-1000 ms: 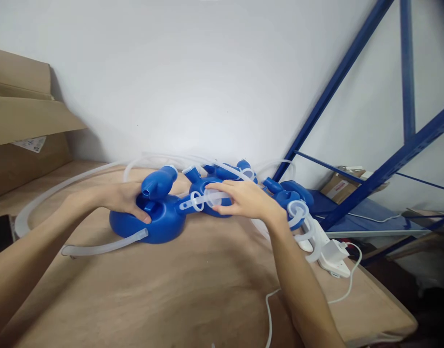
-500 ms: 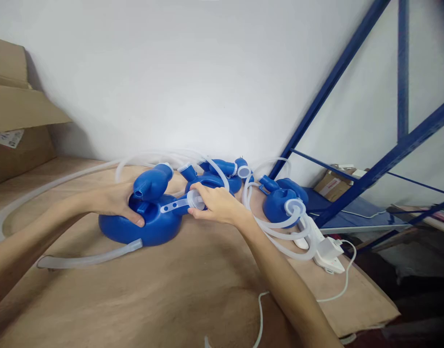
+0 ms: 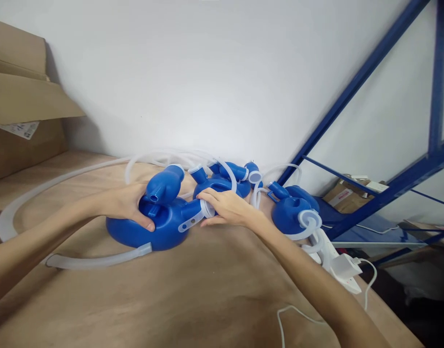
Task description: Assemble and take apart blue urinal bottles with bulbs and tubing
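A blue urinal bottle (image 3: 135, 234) lies on the brown table. My left hand (image 3: 125, 205) is closed around its handle, the thumb on the near side. Just above the hand sits a rounded blue adapter (image 3: 167, 185) with an open spout towards me. My right hand (image 3: 227, 208) grips a translucent white cap (image 3: 207, 209) at the mouth of the bottle's neck. From the cap a strap with holes (image 3: 190, 223) hangs beside the neck. Whether the cap is fully seated I cannot tell. A clear tube's end (image 3: 98, 261) lies in front of the bottle.
Another blue bottle (image 3: 222, 183) with tubing is behind my right hand, and one more (image 3: 285, 215) stands further right. A white power strip (image 3: 347, 278) with a plugged charger lies near the table's right edge. Cardboard boxes (image 3: 22, 96) stand left; a blue metal rack (image 3: 356, 82) is at right.
The cap in my right hand now sits against the bottle's neck, its strap swung down below the neck. My left hand stays on the handle. The camera view has turned slightly left.
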Motion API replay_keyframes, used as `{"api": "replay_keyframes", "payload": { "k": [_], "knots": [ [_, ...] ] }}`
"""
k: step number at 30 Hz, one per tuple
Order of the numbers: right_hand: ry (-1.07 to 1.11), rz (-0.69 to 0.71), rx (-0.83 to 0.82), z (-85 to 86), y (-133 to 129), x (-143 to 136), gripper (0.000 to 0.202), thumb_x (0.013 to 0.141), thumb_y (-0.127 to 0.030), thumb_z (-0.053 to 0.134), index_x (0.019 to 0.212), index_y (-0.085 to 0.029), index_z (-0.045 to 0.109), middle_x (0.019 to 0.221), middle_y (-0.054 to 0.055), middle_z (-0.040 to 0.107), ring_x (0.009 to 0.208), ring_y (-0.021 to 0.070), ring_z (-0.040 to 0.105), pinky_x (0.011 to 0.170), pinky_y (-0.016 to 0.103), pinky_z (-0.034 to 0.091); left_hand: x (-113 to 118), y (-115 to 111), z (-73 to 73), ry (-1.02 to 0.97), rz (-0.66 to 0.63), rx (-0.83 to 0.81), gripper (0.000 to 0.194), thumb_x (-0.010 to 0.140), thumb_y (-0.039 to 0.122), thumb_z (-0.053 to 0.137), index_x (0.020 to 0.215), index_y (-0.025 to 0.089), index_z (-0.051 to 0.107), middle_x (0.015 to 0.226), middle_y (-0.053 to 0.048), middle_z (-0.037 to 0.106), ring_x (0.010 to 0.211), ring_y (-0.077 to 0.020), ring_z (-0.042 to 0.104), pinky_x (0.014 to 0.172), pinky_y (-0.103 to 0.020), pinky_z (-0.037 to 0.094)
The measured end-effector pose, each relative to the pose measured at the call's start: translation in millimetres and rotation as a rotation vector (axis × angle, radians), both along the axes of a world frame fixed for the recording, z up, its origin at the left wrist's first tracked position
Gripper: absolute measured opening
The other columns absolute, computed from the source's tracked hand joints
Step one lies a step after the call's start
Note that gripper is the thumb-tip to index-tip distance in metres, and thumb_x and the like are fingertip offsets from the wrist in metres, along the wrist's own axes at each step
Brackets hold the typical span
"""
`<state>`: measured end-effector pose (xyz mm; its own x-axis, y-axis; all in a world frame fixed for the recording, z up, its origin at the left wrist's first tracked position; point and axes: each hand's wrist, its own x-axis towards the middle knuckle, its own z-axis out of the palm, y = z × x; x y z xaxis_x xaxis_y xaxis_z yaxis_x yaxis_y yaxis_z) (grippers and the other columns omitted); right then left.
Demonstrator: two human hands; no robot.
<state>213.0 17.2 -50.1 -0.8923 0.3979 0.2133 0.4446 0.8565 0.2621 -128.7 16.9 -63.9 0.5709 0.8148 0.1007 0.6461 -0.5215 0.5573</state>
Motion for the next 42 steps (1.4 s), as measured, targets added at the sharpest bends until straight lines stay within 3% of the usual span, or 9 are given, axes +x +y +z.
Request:
{"api": "replay_keyframes", "payload": {
  "k": [2, 8, 15, 21, 27, 34, 38, 42],
  "knots": [
    [-0.055, 0.098, 0.060, 5.9, 9.8, -0.6, 0.072, 0.104, -0.074, 0.040, 0.142, -0.013, 0.051, 0.127, 0.017, 0.069, 0.085, 0.0224, 0.070, 0.063, 0.032, 0.047, -0.3, 1.4, -2.1, -0.014, -0.018, 0.039, 0.095, 0.062, 0.056, 0.091, 0.143, 0.017, 0.061, 0.138, -0.013, 0.071, 0.125, -0.0355, 0.065, 0.105, -0.042, 0.054],
    [-0.196, 0.309, 0.186, 14.9, 31.3, -16.4, 0.068, 0.100, -0.078, 0.042, 0.117, -0.017, 0.066, 0.086, 0.005, 0.064, 0.062, 0.0159, 0.057, 0.054, 0.031, 0.029, 0.0, 0.9, -6.0, 0.002, -0.021, 0.132, 0.082, 0.062, 0.060, 0.090, 0.129, 0.018, 0.072, 0.128, -0.011, 0.076, 0.118, -0.0377, 0.069, 0.102, -0.044, 0.055],
    [-0.327, 0.290, 0.137, 28.2, 28.8, -20.2, 0.065, 0.104, -0.074, 0.040, 0.132, -0.019, 0.061, 0.094, 0.005, 0.063, 0.056, 0.0117, 0.047, 0.052, 0.029, 0.021, 1.9, -4.5, -16.6, -0.058, -0.008, 0.299, 0.096, 0.060, 0.066, 0.090, 0.142, 0.022, 0.066, 0.156, -0.012, 0.058, 0.138, -0.0411, 0.057, 0.117, -0.051, 0.047],
    [-0.382, 0.183, 0.089, 31.4, 26.2, -19.7, 0.068, 0.104, -0.076, 0.035, 0.140, -0.022, 0.055, 0.103, 0.007, 0.064, 0.054, 0.0107, 0.043, 0.051, 0.027, 0.017, 2.7, -3.5, -23.9, -0.046, 0.044, 0.217, 0.074, 0.056, 0.069, 0.088, 0.116, 0.026, 0.075, 0.119, -0.005, 0.077, 0.105, -0.0335, 0.071, 0.090, -0.041, 0.059],
    [-0.289, 0.123, 0.018, 20.7, 26.0, -20.0, 0.077, 0.101, -0.079, 0.037, 0.140, -0.015, 0.052, 0.098, 0.008, 0.065, 0.054, 0.0127, 0.045, 0.049, 0.027, 0.018, 6.6, -4.0, -21.6, -0.044, 0.064, 0.219, 0.065, 0.055, 0.071, 0.086, 0.100, 0.026, 0.075, 0.103, -0.002, 0.076, 0.091, -0.0286, 0.070, 0.076, -0.037, 0.056],
    [-0.159, 0.029, -0.165, 17.6, 20.2, -21.3, 0.069, 0.095, -0.075, 0.056, 0.132, -0.017, 0.055, 0.096, 0.007, 0.071, 0.059, 0.0149, 0.057, 0.050, 0.027, 0.024, 8.0, -4.1, -17.8, -0.014, 0.069, 0.171, 0.071, 0.054, 0.070, 0.087, 0.110, 0.027, 0.076, 0.103, -0.001, 0.076, 0.089, -0.0293, 0.069, 0.078, -0.039, 0.054],
    [-0.009, -0.151, -0.367, 19.0, 4.6, -26.4, 0.054, 0.097, -0.065, 0.061, 0.122, -0.018, 0.055, 0.089, 0.005, 0.072, 0.066, 0.0193, 0.066, 0.058, 0.028, 0.038, 9.1, -4.8, -17.1, -0.023, 0.103, 0.145, 0.075, 0.052, 0.073, 0.087, 0.111, 0.028, 0.077, 0.108, -0.003, 0.076, 0.094, -0.0330, 0.070, 0.080, -0.041, 0.054],
    [0.140, -0.392, -0.507, 18.6, -10.5, -35.3, 0.035, 0.103, -0.054, 0.056, 0.115, -0.021, 0.051, 0.079, 0.000, 0.068, 0.068, 0.0211, 0.066, 0.062, 0.029, 0.041, 11.1, -7.1, -16.3, 0.009, 0.144, 0.131, 0.081, 0.053, 0.075, 0.085, 0.118, 0.027, 0.075, 0.109, -0.005, 0.075, 0.093, -0.0334, 0.070, 0.082, -0.042, 0.055]
  ]
}}
